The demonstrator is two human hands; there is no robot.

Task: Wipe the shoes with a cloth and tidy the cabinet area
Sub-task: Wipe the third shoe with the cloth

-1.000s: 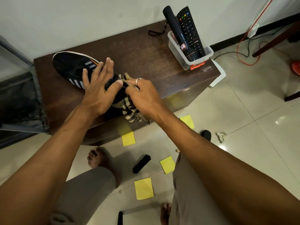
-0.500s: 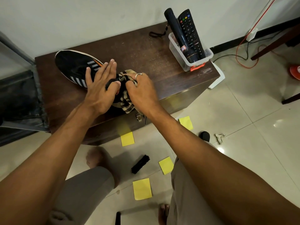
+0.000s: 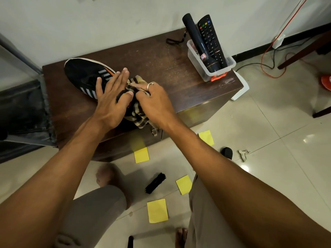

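A black sneaker (image 3: 84,76) with white stripes and an orange mark lies on the dark wooden cabinet (image 3: 161,68), toe pointing far left. My left hand (image 3: 111,97) lies on the shoe with its fingers straight, thumb against the heel opening. My right hand (image 3: 154,102), with a ring on one finger, grips a striped beige and dark cloth (image 3: 138,116) and holds it against the shoe's heel. The heel is mostly hidden by both hands and the cloth.
A clear plastic bin (image 3: 211,65) at the cabinet's right end holds a black flashlight (image 3: 198,42) and a remote control (image 3: 212,40). On the tiled floor lie several yellow sticky notes (image 3: 157,210), a black brush (image 3: 155,183), a small scrap (image 3: 242,153) and cables (image 3: 268,56).
My right hand has slid the cloth up and round the heel toward the far side. My left hand stays flat on the shoe. The view has shifted slightly.
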